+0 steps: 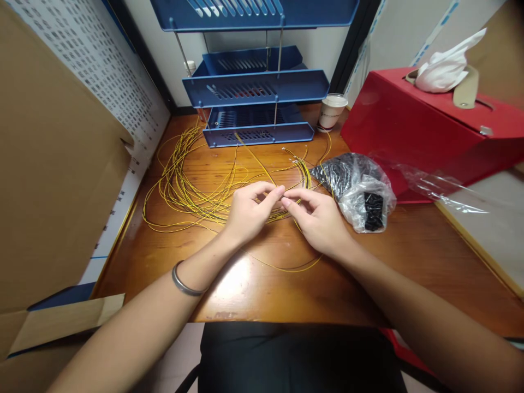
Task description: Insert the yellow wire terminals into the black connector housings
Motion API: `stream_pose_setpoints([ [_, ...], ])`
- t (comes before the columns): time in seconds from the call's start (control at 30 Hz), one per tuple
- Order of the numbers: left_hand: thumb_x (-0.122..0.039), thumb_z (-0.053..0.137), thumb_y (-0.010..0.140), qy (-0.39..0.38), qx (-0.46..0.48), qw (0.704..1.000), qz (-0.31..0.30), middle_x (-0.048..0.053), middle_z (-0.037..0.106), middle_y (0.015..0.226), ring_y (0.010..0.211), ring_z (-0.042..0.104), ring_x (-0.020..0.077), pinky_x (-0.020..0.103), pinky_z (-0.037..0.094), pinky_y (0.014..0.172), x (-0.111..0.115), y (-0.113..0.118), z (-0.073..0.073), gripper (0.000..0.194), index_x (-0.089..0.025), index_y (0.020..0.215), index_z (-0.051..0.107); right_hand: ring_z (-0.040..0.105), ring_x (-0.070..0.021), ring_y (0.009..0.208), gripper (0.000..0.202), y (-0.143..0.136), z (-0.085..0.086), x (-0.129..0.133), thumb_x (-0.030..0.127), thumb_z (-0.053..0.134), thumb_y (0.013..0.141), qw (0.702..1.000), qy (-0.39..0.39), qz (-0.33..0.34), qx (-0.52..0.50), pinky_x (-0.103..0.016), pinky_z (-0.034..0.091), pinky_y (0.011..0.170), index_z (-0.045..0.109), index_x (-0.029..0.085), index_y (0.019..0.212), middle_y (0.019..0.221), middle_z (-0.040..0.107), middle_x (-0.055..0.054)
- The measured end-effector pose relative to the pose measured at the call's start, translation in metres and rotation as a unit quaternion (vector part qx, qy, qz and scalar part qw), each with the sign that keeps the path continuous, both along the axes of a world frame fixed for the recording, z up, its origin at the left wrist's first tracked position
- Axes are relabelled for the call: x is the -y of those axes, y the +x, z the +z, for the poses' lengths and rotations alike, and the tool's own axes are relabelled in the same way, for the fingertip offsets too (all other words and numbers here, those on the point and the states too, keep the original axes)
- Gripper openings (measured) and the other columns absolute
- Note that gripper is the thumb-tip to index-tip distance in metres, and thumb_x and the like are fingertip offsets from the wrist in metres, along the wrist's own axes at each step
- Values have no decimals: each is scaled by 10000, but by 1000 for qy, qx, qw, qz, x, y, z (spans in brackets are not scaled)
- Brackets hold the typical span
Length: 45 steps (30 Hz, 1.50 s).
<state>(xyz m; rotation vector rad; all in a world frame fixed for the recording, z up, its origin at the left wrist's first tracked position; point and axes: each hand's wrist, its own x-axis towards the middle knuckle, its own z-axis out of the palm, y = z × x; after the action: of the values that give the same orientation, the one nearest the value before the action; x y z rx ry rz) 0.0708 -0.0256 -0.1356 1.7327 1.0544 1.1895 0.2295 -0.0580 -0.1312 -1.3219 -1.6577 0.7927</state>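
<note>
Near the middle of the wooden table point(164, 262), my left hand point(254, 208) and my right hand point(314, 215) meet at their fingertips. Both hands are pinched. Between them is a small dark piece, mostly covered by the fingers, where a yellow wire point(257, 159) comes in from above. My left hand is closed on the wire end; my right hand pinches at the same spot, on something too small to make out. A large loose coil of yellow and black wires point(174, 177) lies behind and left of the hands. Several wire ends with small metal tips point(295, 161) lie just behind them.
Right of the hands lies a clear plastic bag point(356, 177) of small black parts. A blue tiered tray point(256, 87) stands at the back, with a paper cup point(331, 113) beside it. A red tissue box point(421, 131) is at the right, cardboard point(53, 164) at the left.
</note>
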Motion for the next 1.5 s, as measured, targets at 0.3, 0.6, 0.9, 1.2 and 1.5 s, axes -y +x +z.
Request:
stream_pose_setpoints([
  [0.3,-516,601,953,21,124,975,185,-29,579,649,479,506,66,199,408,461,-14,-7,1,368,-196,772,584,676,-212,871,206,4,-7,0,225,508,994,971,138,25,192,-326,475,791,707,177,1013,993,748,-87],
  [0.6,-529,660,911,77,13,995,65,-8,600,588,567,566,110,245,448,574,-2,-4,3,409,-182,696,686,693,-212,916,262,5,-6,1,232,464,1035,956,196,26,217,-317,499,801,707,172,1112,1061,748,-105],
  [0.9,-624,595,914,16,157,966,206,-7,613,596,464,504,81,217,405,467,-18,-14,8,490,-176,735,683,690,-211,863,230,7,-6,-4,220,506,1025,933,232,35,272,-344,430,783,726,158,1050,977,770,-94],
  [1.2,-536,696,871,-13,46,998,43,14,680,676,503,519,88,237,428,516,-8,-7,3,393,-152,884,776,682,-206,852,223,8,-9,-4,197,502,1024,935,246,18,255,-348,417,769,715,143,1064,991,770,-96],
  [1.5,-410,725,884,-25,167,979,116,-25,597,735,450,484,41,177,419,428,-19,-9,2,274,-173,1017,691,650,-181,713,159,8,-13,-4,193,572,978,939,260,2,227,-338,416,717,728,162,982,869,765,-52],
])
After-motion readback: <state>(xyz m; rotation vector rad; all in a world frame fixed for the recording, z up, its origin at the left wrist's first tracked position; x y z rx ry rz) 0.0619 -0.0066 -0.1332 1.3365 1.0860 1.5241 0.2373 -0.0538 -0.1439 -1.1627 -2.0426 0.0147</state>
